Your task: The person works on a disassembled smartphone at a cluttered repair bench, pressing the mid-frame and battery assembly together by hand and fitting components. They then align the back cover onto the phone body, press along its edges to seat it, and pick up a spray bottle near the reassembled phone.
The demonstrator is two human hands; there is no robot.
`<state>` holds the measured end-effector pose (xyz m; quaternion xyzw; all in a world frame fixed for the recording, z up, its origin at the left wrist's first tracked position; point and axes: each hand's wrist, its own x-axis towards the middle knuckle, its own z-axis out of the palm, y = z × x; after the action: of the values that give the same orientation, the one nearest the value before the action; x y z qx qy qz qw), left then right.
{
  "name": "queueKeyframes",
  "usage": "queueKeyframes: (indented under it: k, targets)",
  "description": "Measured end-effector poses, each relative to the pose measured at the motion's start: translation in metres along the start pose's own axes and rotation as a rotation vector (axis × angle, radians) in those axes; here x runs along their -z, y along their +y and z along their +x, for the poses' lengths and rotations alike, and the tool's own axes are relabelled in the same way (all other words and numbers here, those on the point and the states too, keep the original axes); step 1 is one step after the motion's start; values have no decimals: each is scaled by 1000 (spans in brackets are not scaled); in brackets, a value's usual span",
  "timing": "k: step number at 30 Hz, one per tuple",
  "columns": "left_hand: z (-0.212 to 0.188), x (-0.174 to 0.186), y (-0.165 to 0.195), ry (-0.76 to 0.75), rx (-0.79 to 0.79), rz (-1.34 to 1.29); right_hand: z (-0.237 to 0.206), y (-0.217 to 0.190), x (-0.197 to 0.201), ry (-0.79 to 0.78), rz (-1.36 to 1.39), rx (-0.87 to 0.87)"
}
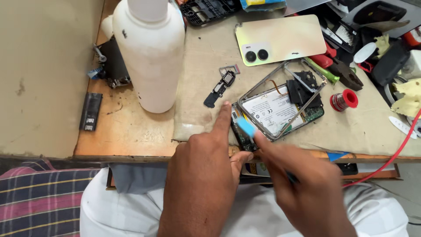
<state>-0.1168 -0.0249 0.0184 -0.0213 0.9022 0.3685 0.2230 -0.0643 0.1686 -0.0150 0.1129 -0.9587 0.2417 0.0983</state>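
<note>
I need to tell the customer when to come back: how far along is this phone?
Done: back cover off, speaker module out on the mat. In hand: left hand steadies the opened phone while right hand works a blue-tipped tool at its lower edge. Left: board, battery and frame remain uncovered.

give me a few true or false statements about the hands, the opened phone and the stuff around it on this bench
1. The left hand presses its forefinger down beside the opened phone. True.
2. The right hand holds a red screwdriver to the phone. False: it holds a blue tool at the phone's lower end.
3. The phone's back cover lies apart from it, camera holes facing up. True.
4. The white bottle lies on its side. False: it stands upright.
5. A red solder spool sits to the right of the phone. True.
6. The phone's battery has been taken out. False: its white-labelled battery sits inside the frame.
</note>
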Motion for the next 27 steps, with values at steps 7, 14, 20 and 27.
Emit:
queueKeyframes:
  k: [7, 14, 20, 27]
  targets:
    - [2, 4, 2, -23, 53, 14, 9, -27, 11, -24, 134, -85]
    - [1, 1, 3, 26, 47, 37, 18, -31, 12, -28, 15, 28]
    - [-1, 0, 3, 39, 31, 56, 17, -23, 7, -81, 44, 73]
    - [-1, 1, 3, 90, -10, 63, -4, -6, 12, -133, 70, -33]
